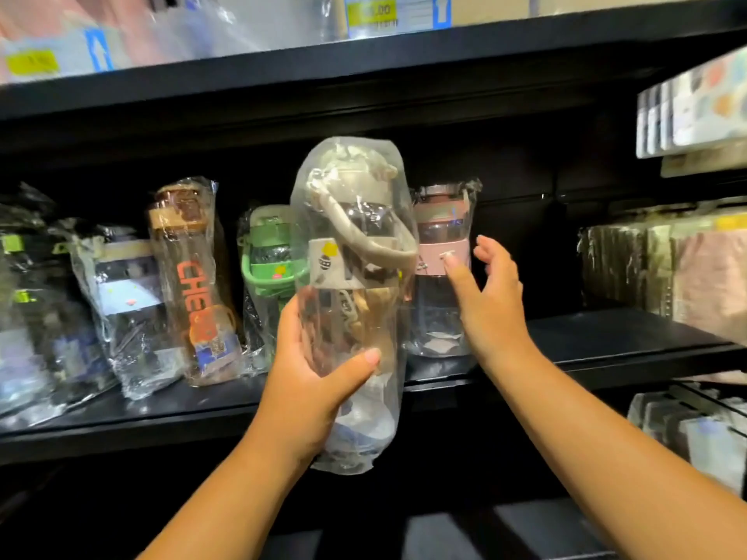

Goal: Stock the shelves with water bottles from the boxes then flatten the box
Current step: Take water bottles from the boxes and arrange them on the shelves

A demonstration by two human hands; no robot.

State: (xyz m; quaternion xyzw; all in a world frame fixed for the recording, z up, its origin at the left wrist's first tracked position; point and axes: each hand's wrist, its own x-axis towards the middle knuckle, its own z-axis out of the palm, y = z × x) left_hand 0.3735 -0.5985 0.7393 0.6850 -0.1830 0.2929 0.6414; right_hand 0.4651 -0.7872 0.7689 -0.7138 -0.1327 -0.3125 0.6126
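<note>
black shop shelf [606, 337] of bagged bottles [190, 276]; left fingers [351, 371] round a beige bottle [355, 236], right fingers [458, 276] wide

yellow price tag [372, 12] up top, patterned packs [703, 103] at right

The near bottle [351, 301] is before the shelf [606, 331]; a second bottle [436, 232] apparently just behind, rightward.

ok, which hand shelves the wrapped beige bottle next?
Left. The left hand grips the beige bottle in front of the shelf; the right hand is open by the pink bottle, holding nothing.
</note>
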